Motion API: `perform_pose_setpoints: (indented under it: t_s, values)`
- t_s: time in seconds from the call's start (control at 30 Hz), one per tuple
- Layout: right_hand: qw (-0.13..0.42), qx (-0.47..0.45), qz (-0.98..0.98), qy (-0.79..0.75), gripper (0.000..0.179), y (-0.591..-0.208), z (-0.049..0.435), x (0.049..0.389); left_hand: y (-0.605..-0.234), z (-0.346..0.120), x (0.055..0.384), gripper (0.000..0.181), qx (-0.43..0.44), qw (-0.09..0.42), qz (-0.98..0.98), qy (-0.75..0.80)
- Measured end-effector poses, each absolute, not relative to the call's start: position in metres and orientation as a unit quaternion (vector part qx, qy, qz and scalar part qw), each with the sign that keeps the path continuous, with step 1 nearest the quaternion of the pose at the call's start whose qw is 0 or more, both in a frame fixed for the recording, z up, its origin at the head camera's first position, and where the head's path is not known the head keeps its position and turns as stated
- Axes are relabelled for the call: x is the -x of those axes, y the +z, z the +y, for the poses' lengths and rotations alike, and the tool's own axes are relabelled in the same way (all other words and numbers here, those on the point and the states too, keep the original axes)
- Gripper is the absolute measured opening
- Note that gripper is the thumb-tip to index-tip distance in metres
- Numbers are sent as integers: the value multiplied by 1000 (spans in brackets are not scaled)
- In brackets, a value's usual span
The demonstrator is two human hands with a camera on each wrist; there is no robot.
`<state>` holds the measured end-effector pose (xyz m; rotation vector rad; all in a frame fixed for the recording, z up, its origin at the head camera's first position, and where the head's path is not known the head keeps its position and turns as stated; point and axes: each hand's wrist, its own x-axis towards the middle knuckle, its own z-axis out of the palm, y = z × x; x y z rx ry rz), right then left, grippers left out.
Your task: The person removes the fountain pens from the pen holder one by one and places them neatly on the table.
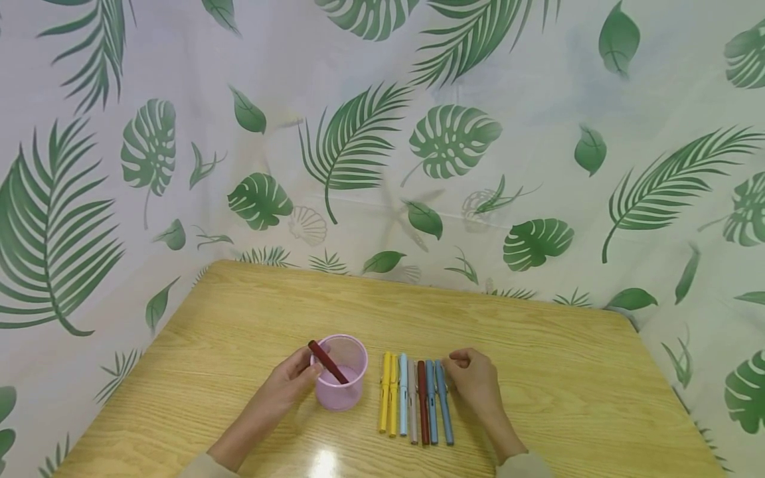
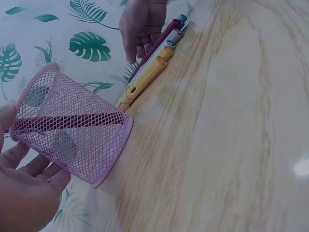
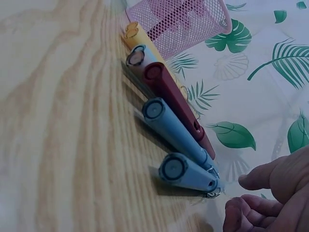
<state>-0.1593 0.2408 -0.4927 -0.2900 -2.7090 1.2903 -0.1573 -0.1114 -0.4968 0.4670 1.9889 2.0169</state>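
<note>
My left hand [image 1: 293, 378] holds a pink mesh pen cup [image 1: 339, 398] by its left side, the thumb near the rim. A dark red pen [image 1: 327, 362] leans inside that cup, its upper end sticking out past the rim; in the left wrist view it shows through the mesh. Right of the cup lies a row of pens: yellow pens [image 1: 388, 392], a light blue pen [image 1: 403, 395], a grey pen [image 1: 413, 405], another dark red pen [image 1: 423, 405] and blue pens [image 1: 443, 401]. Beside the rightmost blue pen's far end is my right hand [image 1: 475, 382], fingers loosely bent around nothing.
The wood-grain table [image 1: 239, 312] spreads around the cup and pens, with a bright light reflection near its front edge. Behind it and along both sides hangs a white cloth [image 1: 370, 206] printed with green leaves.
</note>
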Motion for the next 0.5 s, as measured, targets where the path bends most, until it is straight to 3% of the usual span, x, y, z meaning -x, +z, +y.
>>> perform_pose_setpoints:
  t_s: [0.5]
  values:
    - [87,81,-851,511,22,-476,214,160,-498,-113,158,56,-160,143,685,696]
